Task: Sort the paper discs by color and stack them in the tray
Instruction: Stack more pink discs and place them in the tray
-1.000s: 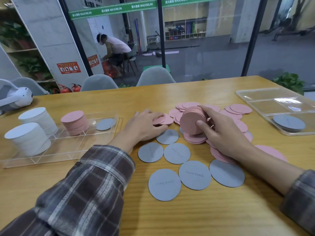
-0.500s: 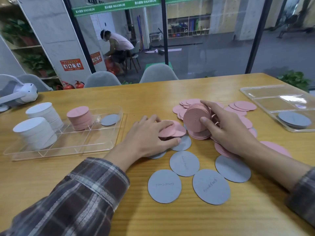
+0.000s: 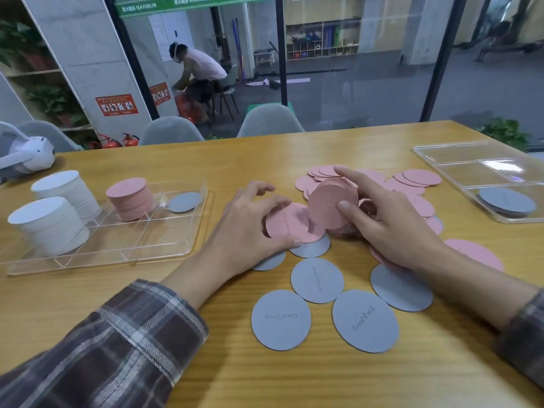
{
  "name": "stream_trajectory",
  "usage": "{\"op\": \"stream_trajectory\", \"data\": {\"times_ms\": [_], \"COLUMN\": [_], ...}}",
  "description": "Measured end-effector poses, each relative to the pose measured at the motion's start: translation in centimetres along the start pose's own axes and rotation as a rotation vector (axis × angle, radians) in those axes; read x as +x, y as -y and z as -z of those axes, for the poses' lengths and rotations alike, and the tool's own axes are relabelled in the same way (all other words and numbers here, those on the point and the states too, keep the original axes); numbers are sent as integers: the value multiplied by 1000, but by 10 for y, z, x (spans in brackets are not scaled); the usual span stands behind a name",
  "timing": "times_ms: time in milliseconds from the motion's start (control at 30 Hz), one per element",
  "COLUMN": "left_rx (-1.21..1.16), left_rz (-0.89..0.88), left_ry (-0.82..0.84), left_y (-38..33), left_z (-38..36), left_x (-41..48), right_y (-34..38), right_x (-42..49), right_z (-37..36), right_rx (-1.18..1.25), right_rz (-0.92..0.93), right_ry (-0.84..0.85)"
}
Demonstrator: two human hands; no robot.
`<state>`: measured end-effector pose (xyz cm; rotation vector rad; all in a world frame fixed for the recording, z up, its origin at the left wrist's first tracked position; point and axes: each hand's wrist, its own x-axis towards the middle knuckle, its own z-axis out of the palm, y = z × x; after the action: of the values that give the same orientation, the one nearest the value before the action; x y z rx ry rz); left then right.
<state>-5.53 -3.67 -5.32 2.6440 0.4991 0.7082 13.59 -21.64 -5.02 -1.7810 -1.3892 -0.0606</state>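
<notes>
One pink stack (image 3: 329, 208) in right hand (image 3: 394, 231), left hand (image 3: 244, 231) pinching discs (image 3: 287, 223)

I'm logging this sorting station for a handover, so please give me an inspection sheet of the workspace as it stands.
Surface: wooden table, light grain.
Job's things: left tray holds two white stacks, a pink stack and one grey disc; right tray holds grey discs; loose pink discs and loose grey discs lie mid-table.
Clutter: white headset at the table's far left edge.
Hands: left hand grips flat pink discs; right hand holds a pink bundle on edge.
Cables: nothing seen.
Surroundings: grey chairs, glass wall, a seated person beyond it, fire extinguishers.
</notes>
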Motion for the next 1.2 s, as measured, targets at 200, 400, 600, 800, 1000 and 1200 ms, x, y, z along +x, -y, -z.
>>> {"op": "stream_trajectory", "data": {"times_ms": [200, 400, 600, 800, 1000, 1200], "left_rx": [-37, -365, -609, -588, -552, -455], "left_rz": [-77, 51, 198, 143, 91, 69], "left_ry": [-19, -79, -88, -84, -116, -205], "left_y": [-5, -18, -18, -16, -25, -29], "left_z": [4, 6, 2, -4, -6, -8], "left_x": [1, 0, 0, 0, -2, -3], "right_y": [-3, -2, 2, 2, 7, 8], "right_x": [1, 0, -1, -1, -3, -3], "right_z": [0, 1, -1, -1, -2, -6], "right_rx": [4, 1, 44, 48, 81, 86], "right_rz": [-31, -38, -3, -11, 3, 25], "right_ry": [1, 1, 50, 54, 150, 182]}}
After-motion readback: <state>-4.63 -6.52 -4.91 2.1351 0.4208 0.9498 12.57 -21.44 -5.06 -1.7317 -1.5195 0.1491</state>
